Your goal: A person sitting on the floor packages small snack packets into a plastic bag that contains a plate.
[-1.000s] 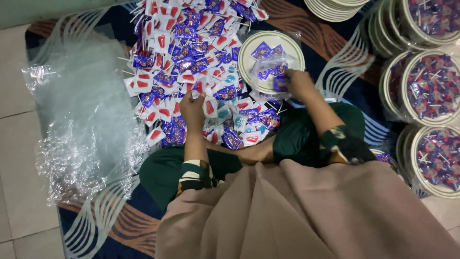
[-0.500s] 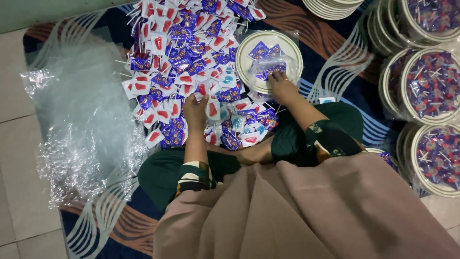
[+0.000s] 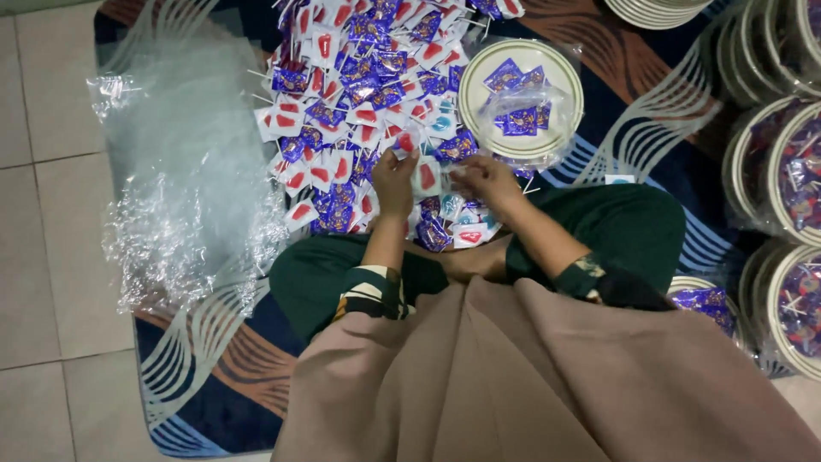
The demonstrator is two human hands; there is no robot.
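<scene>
The left hand (image 3: 395, 178) sits at the near edge of the pile of wrapped lollipops (image 3: 368, 94), fingers closed on a red-and-white wrapped one at about the middle of the frame. The right hand (image 3: 486, 178) is just beside it to the right, fingers curled over the sweets; whether it grips one I cannot tell. The pile spreads from both hands toward the upper middle of the frame, sticks pointing every way. The round tray (image 3: 479, 73), partly filled with blue packets under clear plastic, lies up and to the right, nearer the right hand. Crumpled clear plastic bags (image 3: 184, 180) lie at the left on the patterned rug (image 3: 205, 359); filled trays (image 3: 782, 180) stack along the right edge.
</scene>
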